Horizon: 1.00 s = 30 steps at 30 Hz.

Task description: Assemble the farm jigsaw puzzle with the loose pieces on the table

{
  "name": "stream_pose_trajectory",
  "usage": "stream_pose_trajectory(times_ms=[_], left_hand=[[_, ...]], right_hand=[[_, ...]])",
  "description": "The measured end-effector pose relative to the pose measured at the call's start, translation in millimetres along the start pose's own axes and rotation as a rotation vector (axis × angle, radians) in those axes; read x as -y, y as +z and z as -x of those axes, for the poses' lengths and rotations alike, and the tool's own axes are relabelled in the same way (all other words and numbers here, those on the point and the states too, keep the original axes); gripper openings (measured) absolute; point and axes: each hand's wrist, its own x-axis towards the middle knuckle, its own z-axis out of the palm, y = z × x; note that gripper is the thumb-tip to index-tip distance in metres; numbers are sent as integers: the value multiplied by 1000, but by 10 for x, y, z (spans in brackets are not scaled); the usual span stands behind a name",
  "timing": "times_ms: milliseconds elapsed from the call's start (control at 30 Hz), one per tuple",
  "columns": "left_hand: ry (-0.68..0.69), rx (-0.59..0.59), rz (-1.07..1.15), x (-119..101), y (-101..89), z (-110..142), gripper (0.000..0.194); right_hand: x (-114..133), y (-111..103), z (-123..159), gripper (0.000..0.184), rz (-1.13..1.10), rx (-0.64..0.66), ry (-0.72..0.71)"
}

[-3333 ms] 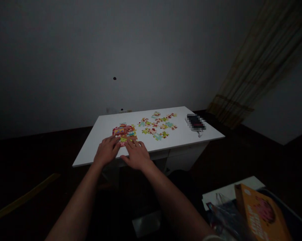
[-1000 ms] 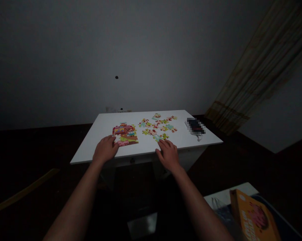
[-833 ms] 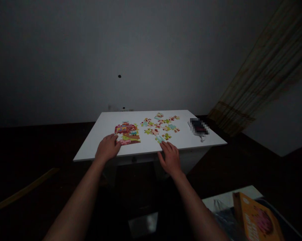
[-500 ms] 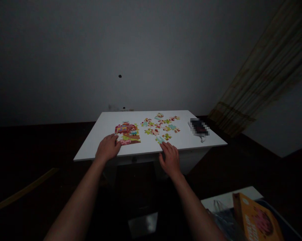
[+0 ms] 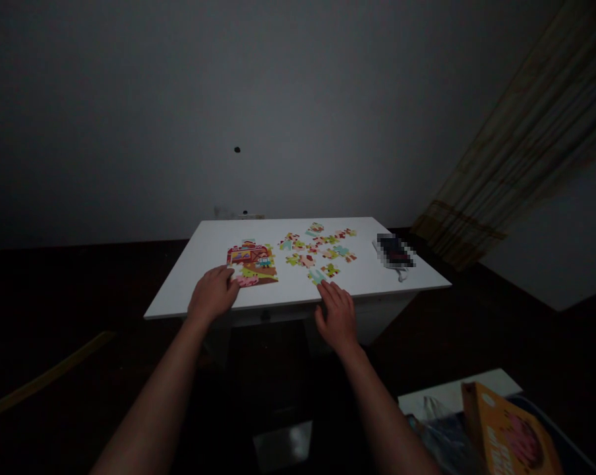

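Observation:
A partly joined jigsaw puzzle (image 5: 252, 264) showing a red building and a small figure lies at the left of the white table (image 5: 179, 277). My left hand (image 5: 211, 291) rests at its lower left edge, fingers stretched out and the thumb by the pink part. At the table's front edge, my right hand (image 5: 338, 315) has its fingers laid over the near end of a pale blue jigsaw piece (image 5: 316, 276). The fingers are extended and slightly apart. Several loose jigsaw pieces (image 5: 306, 260) are scattered beyond that hand, some touching or overlapping.
A blurred-out dark object (image 5: 395, 251) with a white strap (image 5: 402, 274) lies on the table's right side. Low at right are an orange box (image 5: 508, 429) and a clear plastic bag (image 5: 439, 429). A wall (image 5: 298, 119) stands behind, with a curtain (image 5: 496, 152) at right.

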Motion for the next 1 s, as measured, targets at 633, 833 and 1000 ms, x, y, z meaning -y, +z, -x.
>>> stream_pose_trajectory(times_ms=[633, 833, 1000], left_hand=[[13, 8, -32, 63, 53, 5, 52], [13, -20, -16, 113, 111, -1, 53], [7, -25, 12, 134, 118, -4, 58]], right_hand=[[-3, -6, 15, 66, 11, 4, -6], [-1, -19, 10, 70, 9, 14, -4], [33, 9, 0, 68, 15, 1, 28]])
